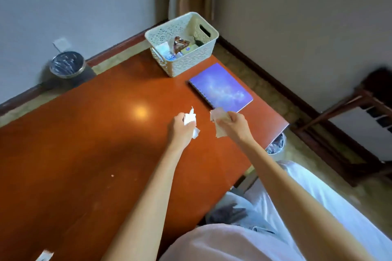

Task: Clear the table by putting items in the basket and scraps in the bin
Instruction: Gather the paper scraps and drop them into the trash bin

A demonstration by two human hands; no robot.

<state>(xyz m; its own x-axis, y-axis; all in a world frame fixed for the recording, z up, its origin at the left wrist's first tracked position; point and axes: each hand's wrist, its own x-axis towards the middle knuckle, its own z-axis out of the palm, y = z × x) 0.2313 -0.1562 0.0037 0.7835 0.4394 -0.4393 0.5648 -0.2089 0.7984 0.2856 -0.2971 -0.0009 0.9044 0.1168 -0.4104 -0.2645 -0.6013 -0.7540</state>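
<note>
— While both fists are full of loose paper, what could go wrong?
— Bits could slip out; the left hand (180,126) has white scraps (192,122) poking past its knuckles, one corner hanging low over the table (89,133); a careless swing toward a bin would, I judge, shed it on the floor.
— And the right hand (232,124)?
— Fingers curled tight on its own wad of paper (219,119) — closed on it, not flat; it hovers just beside the purple notebook (221,89), which could get nudged.
— Where do things go?
— One lined bin (66,64) stands past the far table edge, another bin (275,145) peeks out at the right edge, nearer; the basket (182,57) sits at the far corner, partly filled; the notebook is not yet in it.
</note>
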